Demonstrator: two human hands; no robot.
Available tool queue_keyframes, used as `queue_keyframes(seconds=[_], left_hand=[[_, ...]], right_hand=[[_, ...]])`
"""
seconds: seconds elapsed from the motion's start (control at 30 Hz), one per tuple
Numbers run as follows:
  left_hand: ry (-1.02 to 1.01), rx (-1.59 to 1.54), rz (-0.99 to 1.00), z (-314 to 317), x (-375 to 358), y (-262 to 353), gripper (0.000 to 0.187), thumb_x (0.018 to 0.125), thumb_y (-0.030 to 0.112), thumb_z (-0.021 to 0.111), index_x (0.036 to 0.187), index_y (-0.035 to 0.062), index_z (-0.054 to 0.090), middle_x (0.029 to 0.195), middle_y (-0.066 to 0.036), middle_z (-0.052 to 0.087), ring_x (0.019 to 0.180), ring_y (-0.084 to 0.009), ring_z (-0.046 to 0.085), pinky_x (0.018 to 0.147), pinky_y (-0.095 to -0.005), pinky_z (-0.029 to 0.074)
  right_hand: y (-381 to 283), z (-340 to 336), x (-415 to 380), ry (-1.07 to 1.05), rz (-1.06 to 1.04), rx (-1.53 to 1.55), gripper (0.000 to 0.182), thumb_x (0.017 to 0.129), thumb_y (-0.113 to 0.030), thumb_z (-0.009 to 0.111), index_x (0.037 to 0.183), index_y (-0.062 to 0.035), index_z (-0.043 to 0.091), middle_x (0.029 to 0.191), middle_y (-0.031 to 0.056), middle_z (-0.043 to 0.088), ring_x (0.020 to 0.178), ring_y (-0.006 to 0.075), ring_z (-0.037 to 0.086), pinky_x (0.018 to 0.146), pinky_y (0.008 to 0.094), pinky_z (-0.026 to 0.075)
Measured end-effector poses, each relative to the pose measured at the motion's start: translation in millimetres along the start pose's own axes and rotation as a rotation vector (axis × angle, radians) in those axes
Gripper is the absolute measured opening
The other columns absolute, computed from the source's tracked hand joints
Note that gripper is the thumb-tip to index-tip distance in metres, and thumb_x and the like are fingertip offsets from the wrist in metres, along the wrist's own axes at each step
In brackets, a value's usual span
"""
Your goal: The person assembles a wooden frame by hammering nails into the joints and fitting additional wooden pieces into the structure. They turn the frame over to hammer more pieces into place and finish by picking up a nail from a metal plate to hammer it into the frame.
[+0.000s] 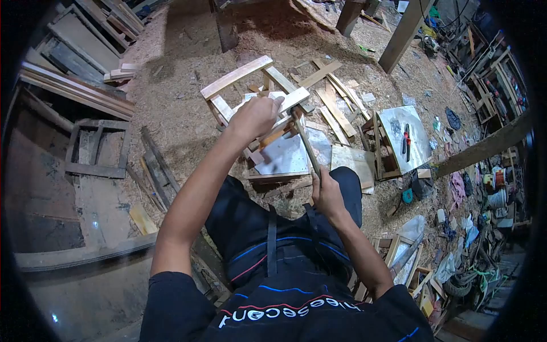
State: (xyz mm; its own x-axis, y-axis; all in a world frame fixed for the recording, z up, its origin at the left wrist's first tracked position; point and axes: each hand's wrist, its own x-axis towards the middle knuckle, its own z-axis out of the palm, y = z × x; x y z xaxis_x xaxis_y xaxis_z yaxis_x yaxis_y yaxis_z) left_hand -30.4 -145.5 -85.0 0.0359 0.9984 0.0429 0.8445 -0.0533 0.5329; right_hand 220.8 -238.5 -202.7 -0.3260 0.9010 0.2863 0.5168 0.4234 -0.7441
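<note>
At the far edge of the white-topped surface [290,158], your left hand [254,118] grips a wooden frame [238,76]; your right hand [327,195] holds a hammer [308,144] beside it. Planks [336,110] crowd the surface's far right; shavings-covered floor [166,105] spreads left.

Wood shavings [182,74] cover the floor, turning redder brown toward twelve o'clock. A thick wooden post [403,37] stands between one and two o'clock, and a slanting beam [484,145] crosses near three. Panelled doors [85,43] and a stack of planks [74,86] fill ten o'clock; a dusty square frame [94,169] sits at nine. Mixed clutter [498,198] runs down past three to a tyre [457,286] at four. Light falls brightest mid-floor, while the edges darken.
</note>
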Motion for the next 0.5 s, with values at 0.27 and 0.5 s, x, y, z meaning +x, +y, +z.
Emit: queue_keyframes(seconds=[0.27,0.5], left_hand=[[0.005,0.026,-0.004,0,5,1,0.057,0.102,0.039,0.036,0.085,-0.0080,0.063,0.085,-0.033,0.062,0.088,-0.0485,0.060,0.082,-0.0521,0.047],[0.076,-0.022,0.096,-2,3,-1,0.053,0.101,0.038,0.040,0.085,-0.0079,0.062,0.082,-0.031,0.062,0.083,-0.0486,0.060,0.078,-0.0497,0.048]], right_hand=[[-17,-16,17,-0.084,0.198,-0.031,0.021,0.096,-0.016,0.048,0.107,0.0027,0.048,0.072,0.0335,0.058,0.073,0.0529,0.058,0.060,0.0587,0.043],[-6,-7,7,-0.063,0.164,-0.046,0.018,0.097,-0.017,0.048,0.102,0.0007,0.049,0.071,0.0324,0.058,0.071,0.0530,0.057,0.058,0.0579,0.042]])
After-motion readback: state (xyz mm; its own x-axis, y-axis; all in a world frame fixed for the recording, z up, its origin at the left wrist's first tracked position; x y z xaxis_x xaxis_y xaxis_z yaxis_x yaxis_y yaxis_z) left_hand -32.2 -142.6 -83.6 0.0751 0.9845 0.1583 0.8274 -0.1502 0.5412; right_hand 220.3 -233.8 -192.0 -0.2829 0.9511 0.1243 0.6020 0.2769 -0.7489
